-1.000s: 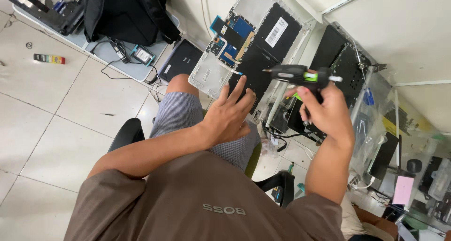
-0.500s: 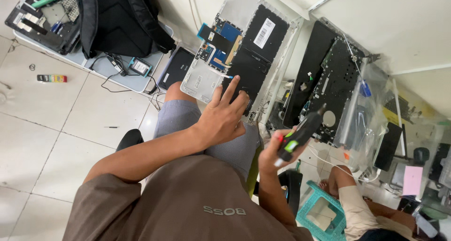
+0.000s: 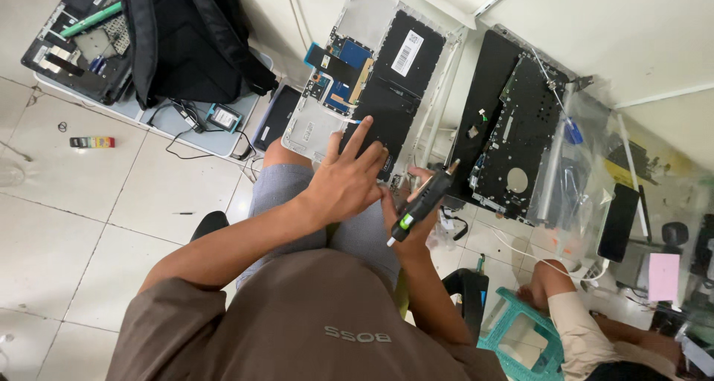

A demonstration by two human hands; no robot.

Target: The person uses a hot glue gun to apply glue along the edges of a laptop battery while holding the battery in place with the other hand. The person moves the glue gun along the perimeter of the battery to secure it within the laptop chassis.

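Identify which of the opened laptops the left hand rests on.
The left hand rests on the silver-framed laptop with the blue board, not the all-black laptop beside it.

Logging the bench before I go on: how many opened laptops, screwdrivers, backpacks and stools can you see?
Opened laptops: 3 – silver one, black one, dark one
Electric screwdrivers: 1, in the right hand
Backpacks: 1
Teal stools: 1
Total: 6
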